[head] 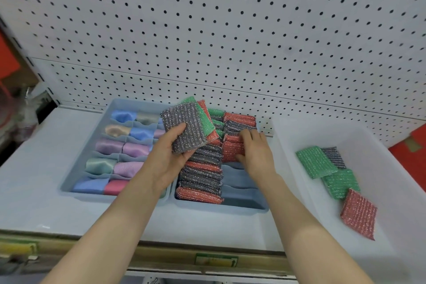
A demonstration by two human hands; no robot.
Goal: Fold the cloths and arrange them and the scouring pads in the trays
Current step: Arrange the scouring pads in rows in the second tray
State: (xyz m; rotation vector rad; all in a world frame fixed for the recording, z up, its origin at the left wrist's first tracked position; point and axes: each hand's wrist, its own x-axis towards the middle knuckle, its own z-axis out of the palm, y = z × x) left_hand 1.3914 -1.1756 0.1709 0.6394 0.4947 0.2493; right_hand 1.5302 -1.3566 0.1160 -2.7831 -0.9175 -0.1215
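Head view of a shelf (34, 180) backed by a white pegboard (230, 30). Two blue trays sit side by side at centre. The left tray (69, 182), at 9 o'clock from its neighbour, holds folded cloths (136, 148) in blue, beige, lilac, green and pink, one to a compartment. The right tray (230, 208) holds scouring pads (200, 177) standing on edge in two columns, red and grey nearest the viewer and green toward 12 o'clock. The near end of its right column shows only blue dividers. The left hand (169, 150) is raised over the seam between the trays, its fingers and thumb clenched on a fan of pads (182, 129): grey on top, then green, then red. The right hand (254, 150) reaches into the right column, its fingers curled over the top of a red pad (231, 148) and its thumb against the near side, grasping it where it stands in the tray. At 3 o'clock stands a white bin (380, 145) with four loose pads lying flat on its floor: a green pad (314, 161) overlapping a grey pad (334, 155), a second green pad (341, 183) and, toward 5 o'clock, a loose red pad (358, 213).
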